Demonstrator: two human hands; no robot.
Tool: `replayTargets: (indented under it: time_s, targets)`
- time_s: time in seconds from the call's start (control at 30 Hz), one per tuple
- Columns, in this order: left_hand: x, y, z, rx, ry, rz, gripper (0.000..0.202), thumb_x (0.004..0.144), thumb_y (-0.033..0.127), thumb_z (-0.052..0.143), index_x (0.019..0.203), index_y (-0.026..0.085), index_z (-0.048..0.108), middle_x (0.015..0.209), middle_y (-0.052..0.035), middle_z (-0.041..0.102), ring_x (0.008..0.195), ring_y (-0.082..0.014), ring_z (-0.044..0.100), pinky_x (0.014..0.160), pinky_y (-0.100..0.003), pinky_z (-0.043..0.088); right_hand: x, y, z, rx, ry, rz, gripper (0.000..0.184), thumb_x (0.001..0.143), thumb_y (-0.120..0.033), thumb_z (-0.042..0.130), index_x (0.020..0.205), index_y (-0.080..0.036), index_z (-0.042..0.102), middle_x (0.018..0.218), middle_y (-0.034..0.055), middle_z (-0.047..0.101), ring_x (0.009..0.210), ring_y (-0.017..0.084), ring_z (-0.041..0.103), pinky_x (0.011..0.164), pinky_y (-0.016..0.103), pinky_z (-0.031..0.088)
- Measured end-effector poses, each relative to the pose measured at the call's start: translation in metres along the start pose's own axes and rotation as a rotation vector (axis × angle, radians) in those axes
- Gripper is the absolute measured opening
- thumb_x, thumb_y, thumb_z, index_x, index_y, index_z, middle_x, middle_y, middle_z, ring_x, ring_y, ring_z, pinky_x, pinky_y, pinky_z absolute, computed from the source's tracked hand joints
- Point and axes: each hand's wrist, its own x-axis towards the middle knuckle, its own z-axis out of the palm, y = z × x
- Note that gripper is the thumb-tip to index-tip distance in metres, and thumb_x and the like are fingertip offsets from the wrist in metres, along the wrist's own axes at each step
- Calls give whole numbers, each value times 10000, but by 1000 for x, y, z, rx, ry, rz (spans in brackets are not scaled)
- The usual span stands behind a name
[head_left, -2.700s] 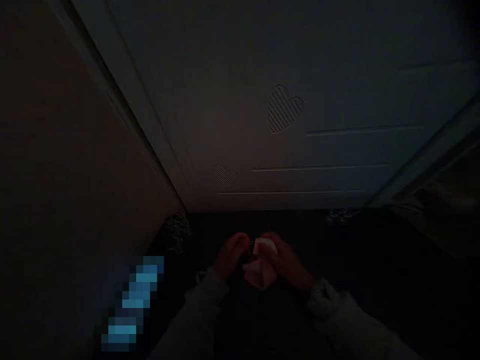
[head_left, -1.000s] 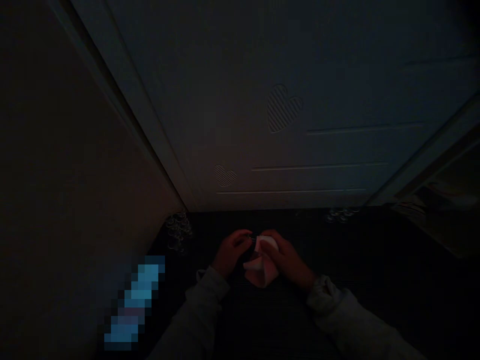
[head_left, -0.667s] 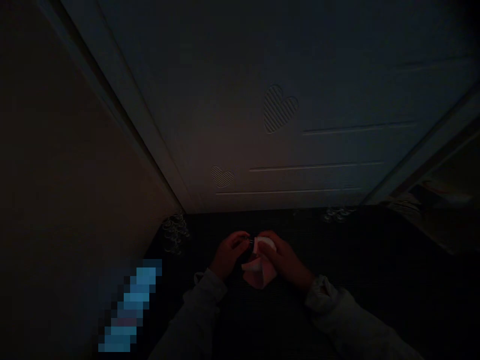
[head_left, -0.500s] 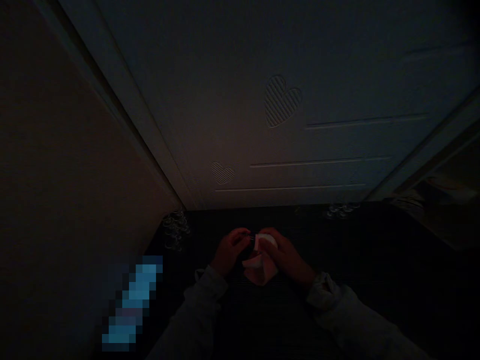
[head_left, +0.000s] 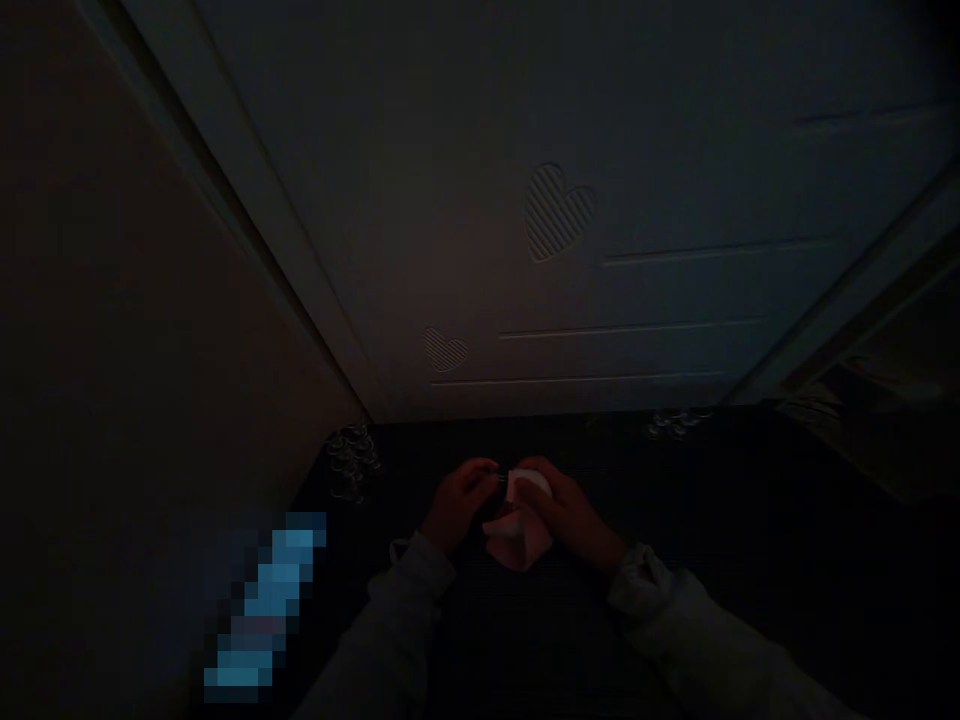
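In the dim light, both my hands are close together over the dark tabletop (head_left: 517, 640). My right hand (head_left: 566, 505) is closed around a pale pinkish-white cloth (head_left: 517, 545), which bunches up and hangs down below the fingers. Left of it, my left hand (head_left: 461, 500) pinches a thin, glinting piece (head_left: 501, 477) that looks like the stem of a small glass and runs into the cloth. The rest of this piece is hidden by the cloth and my fingers.
Clear glasses (head_left: 351, 462) cluster at the back left, with more glasses (head_left: 676, 423) at the back right. A blurred, glowing blue rectangle (head_left: 270, 605) lies at the left edge. Behind stands a pale panel with hearts (head_left: 559, 212); a wall (head_left: 150, 350) rises on the left.
The picture has become darker and the view has shifted slightly. My hands keep nearly the same grip and place.
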Motion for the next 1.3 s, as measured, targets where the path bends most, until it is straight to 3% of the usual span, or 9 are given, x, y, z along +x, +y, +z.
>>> replayTargets:
  time_s: [1.3]
  targets:
    - [0, -4, -1, -9, -18, 16, 227, 712, 310, 613, 890, 170, 614, 819, -18, 615, 762, -160, 564, 701, -270, 426, 0, -1, -1, -22, 1, 10, 238, 862, -379, 426, 947, -190, 543, 819, 9, 601, 747, 165, 567, 670, 271, 437]
